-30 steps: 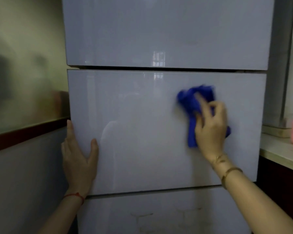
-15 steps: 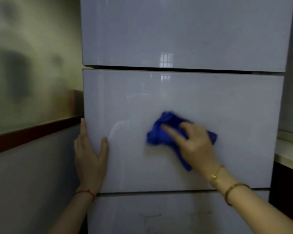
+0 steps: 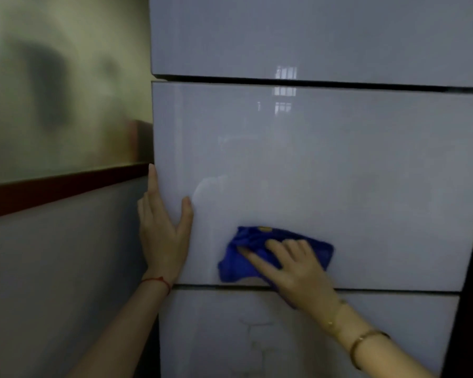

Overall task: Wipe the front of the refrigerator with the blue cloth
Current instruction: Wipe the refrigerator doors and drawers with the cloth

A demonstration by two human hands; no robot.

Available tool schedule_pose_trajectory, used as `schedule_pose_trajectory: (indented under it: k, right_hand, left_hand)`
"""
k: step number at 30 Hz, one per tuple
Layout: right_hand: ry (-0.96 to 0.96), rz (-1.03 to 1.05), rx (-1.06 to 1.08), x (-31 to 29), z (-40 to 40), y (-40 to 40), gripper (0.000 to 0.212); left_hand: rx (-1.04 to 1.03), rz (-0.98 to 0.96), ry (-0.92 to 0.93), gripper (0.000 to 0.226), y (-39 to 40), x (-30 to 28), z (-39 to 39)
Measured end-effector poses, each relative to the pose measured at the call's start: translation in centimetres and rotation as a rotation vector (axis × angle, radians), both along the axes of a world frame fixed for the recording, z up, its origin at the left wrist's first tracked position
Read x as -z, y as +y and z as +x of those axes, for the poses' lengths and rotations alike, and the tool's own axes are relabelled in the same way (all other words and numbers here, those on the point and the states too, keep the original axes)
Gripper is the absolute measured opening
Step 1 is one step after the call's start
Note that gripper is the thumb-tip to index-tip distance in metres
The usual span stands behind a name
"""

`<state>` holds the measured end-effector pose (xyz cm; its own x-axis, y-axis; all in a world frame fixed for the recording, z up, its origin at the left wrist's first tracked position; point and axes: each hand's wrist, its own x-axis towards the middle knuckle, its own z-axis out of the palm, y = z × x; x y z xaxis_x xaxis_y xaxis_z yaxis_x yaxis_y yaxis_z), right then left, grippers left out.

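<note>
The right hand (image 3: 298, 271) is pressing the blue cloth (image 3: 273, 252) flat against the middle door (image 3: 339, 173) of the refrigerator (image 3: 311, 36), fingers spread over the bunched fabric rather than curled around it, so its grip is open and the palm is doing the holding. The cloth is sitting low on that door, its bottom edge touching the dark seam above the lower door (image 3: 393, 323). Half a second ago it was lying near the middle of the panel, and a second ago it was up near the panel's right side, so the cloth has been travelling down and to the left. A small yellow patch is showing at the cloth's top edge, possibly a label, though the blur is making that hard to confirm. The left hand (image 3: 161, 230) is staying where it was, resting open on the door's left edge, thumb on the front face and fingers along the side, bracing and gripping nothing. A red string (image 3: 159, 282) is circling that wrist; gold bracelets (image 3: 363, 339) are circling the right one.
</note>
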<state>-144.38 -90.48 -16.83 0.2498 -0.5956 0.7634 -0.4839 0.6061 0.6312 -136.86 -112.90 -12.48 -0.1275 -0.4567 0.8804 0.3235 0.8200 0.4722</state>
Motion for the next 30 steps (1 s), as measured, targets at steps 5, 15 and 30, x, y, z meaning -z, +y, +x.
schedule_pose_trajectory:
  k: [5,15,30]
  right_hand:
    - [-0.199,-0.616,-0.035,-9.0,-0.9,2.4,0.045]
    - [-0.355,-0.280,-0.111,8.5,2.8,0.3,0.053]
    - [-0.181,0.065,-0.004,28.1,0.9,0.1,0.046]
  left_hand:
    - [0.000,0.028,0.010,0.072,0.1,-0.2,0.0]
    - [0.031,0.182,-0.227,0.080,2.5,16.7,3.6]
    - [0.084,0.212,-0.257,0.086,2.7,28.9,1.8]
